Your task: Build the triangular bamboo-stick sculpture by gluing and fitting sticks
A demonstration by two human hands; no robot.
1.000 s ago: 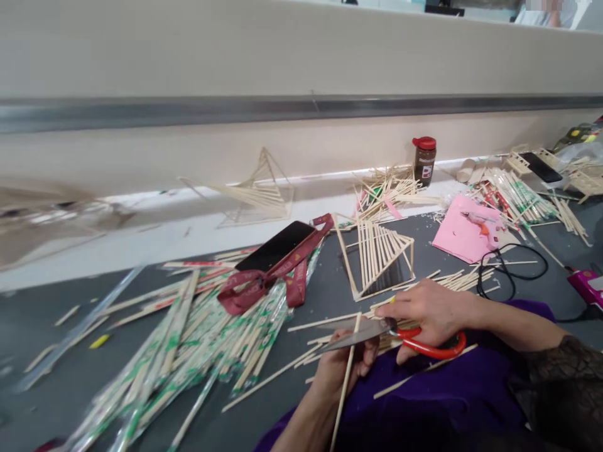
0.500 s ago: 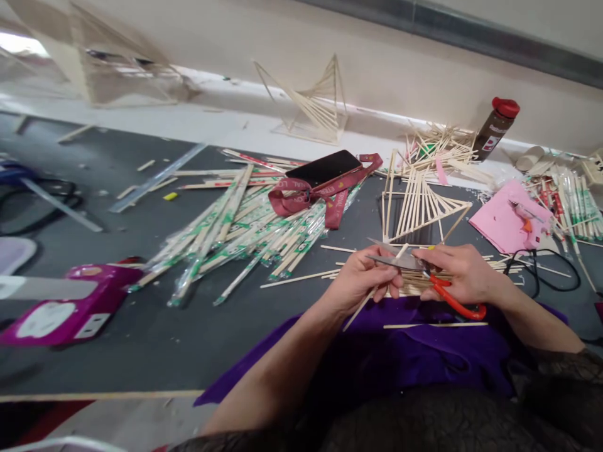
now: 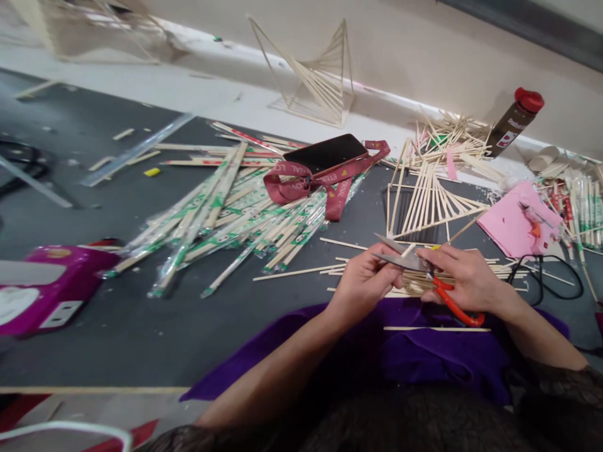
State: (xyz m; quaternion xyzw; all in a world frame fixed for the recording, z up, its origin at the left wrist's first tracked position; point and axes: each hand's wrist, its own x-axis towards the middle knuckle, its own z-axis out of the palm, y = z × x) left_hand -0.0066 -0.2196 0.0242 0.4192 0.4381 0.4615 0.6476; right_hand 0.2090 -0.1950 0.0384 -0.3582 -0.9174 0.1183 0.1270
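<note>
My left hand point(image 3: 370, 275) is closed, pinching a thin wooden stick point(image 3: 407, 250) whose end shows between the scissor blades. In my right hand point(image 3: 464, 279) are orange-handled scissors point(image 3: 455, 302), their blades parted around the stick and pointing left. Fingers of my left hand hide most of the stick. Just beyond my hands stands a stick frame point(image 3: 426, 204) with a fan of sticks across it. Loose wooden sticks point(image 3: 348, 269) lie under and beside my hands. Another single stick point(image 3: 438, 329) rests on the purple cloth point(image 3: 452, 358) over my lap.
Wrapped chopsticks point(image 3: 221, 220) spread left of centre, with a phone point(image 3: 326, 154) and red lanyard point(image 3: 336, 201) on top. A purple box point(image 3: 61, 282) sits at left. Behind are a second stick model point(image 3: 325, 81), a stick pile point(image 3: 464, 141) and a bottle point(image 3: 516, 122). Pink paper point(image 3: 511, 220) lies right.
The camera view has shifted, so the table things appear a little differently placed. The stick's lower end, seen below my left hand before, is now out of sight. Both hands keep their hold.
</note>
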